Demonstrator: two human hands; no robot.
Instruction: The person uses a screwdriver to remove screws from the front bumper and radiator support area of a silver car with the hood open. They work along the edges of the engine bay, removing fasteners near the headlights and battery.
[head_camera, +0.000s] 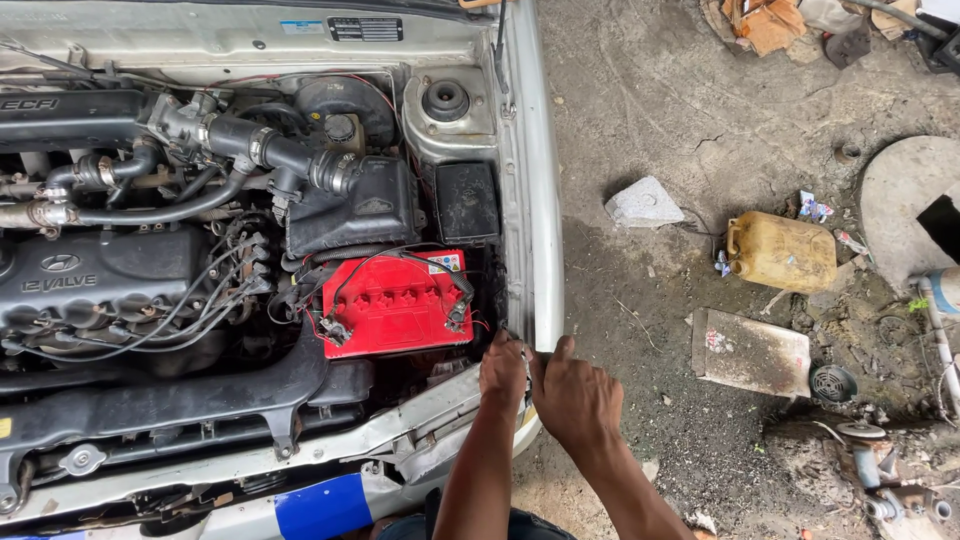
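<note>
Both hands work at the front right corner of the open engine bay, where the silver fender meets the front panel. The left hand is curled closed, knuckles up, pressed against the inner lip of the fender just below the red battery; it seems to pinch something small and thin there, though the view is too poor to say what. The right hand is clenched beside it, thumb raised against the fender's edge, apparently bracing or gripping the same spot. The two hands nearly touch, which suits fine work on one fixing point.

One battery sits in its tray near the bay's right edge, close beside the hands, with two cables clamped to its terminals and arched over its top. Behind it stands one black air-filter box, and beside that one black fuse box.

On the dirt ground beyond the fender lie one yellow jerrycan on its side, one pale stone block, and one flat worn board, well apart from the car and out of the way of the person's feet.
</note>
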